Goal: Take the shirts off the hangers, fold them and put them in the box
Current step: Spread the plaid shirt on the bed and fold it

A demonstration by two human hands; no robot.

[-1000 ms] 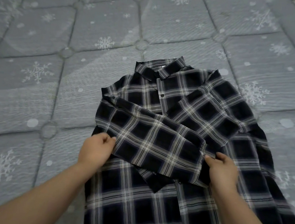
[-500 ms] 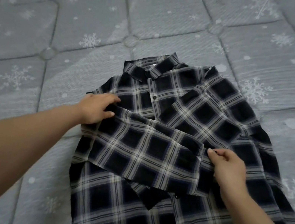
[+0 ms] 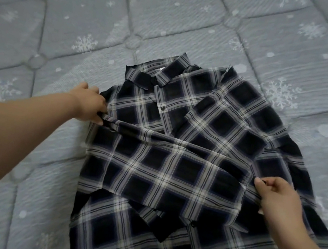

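The dark plaid shirt [image 3: 187, 150] lies front-up on the snowflake-quilted bed [image 3: 67, 21], one sleeve [image 3: 164, 168] folded across its chest. Since a second ago the left hand [image 3: 89, 104] has moved up from the sleeve's lower edge to the shoulder fold, its fingers curled into the cloth there. The right hand [image 3: 276, 199] still pinches the sleeve's cuff end between thumb and fingers.

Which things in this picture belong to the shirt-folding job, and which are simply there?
Part of the job:
- plaid shirt, lying front up
- folded-over sleeve across the shirt's front
- left hand, gripping the sleeve's left end
- right hand, pinching the sleeve's cuff end

Simply there:
- quilted snowflake mattress under the shirt

No hanger or box is visible.
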